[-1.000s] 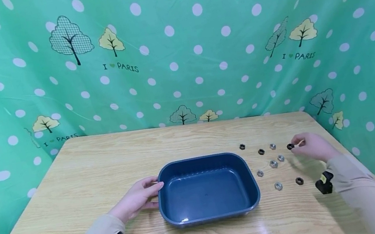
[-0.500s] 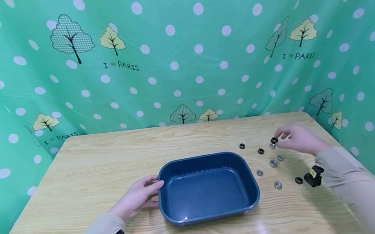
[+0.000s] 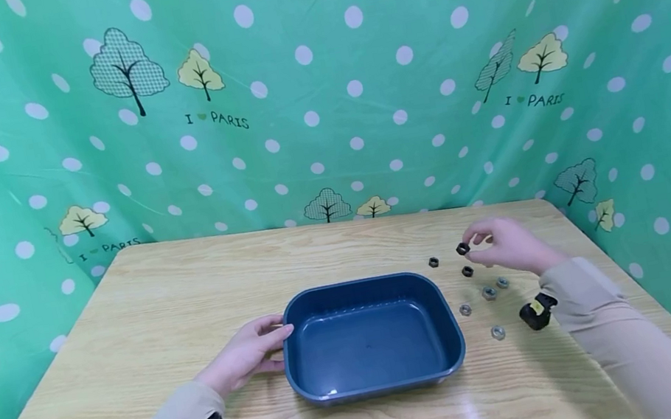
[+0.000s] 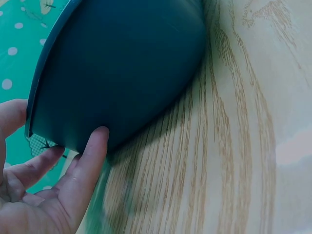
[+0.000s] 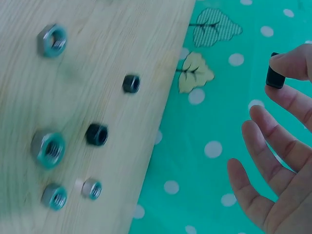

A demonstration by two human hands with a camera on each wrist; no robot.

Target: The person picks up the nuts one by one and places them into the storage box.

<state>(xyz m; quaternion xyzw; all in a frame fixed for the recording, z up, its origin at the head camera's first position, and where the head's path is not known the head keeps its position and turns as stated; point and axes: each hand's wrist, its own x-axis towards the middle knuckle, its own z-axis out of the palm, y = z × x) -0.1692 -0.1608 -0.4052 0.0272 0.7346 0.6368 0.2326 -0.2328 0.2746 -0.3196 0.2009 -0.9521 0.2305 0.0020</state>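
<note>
Nut, black (image 3: pixel 463 248), is pinched narrowly in the right hand's (image 3: pixel 507 247) thumb-and-finger grip, other fingers spread, forearm angled from 4–5 o'clock. Blue tray (image 3: pixel 369 342) is set at 8 o'clock from it, long axis 3-to-9 on desk (image 3: pixel 206 277); its 9 o'clock rim is held by left hand (image 3: pixel 250 356).

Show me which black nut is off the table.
The black nut pinched between the right hand's thumb and finger; the other visible black nuts rest on the table.
</note>
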